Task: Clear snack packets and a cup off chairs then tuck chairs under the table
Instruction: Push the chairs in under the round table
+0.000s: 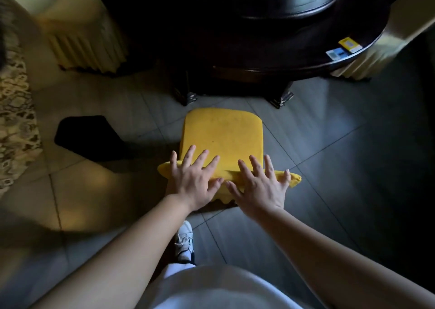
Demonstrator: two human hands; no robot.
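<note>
1. The chair (222, 135) is judged fairly light and rigid under a soft slipcover; the loose cloth may slide on the frame, so a push is best applied at the top of the backrest, where both hands already lie.
2. The left hand (193, 181) and right hand (260, 187) are laid flat with fingers spread on the backrest top; nothing is gripped.
3. The chair is covered in yellow fabric, with a bare seat and a scalloped hem at the near side. No packet or cup is seen on it.
4. The chair is placed on the tiled floor (329, 144), just near of the dark round table (259, 38), its seat not yet under the top.
5. Two more covered chairs are seen at far left and far right.
</note>
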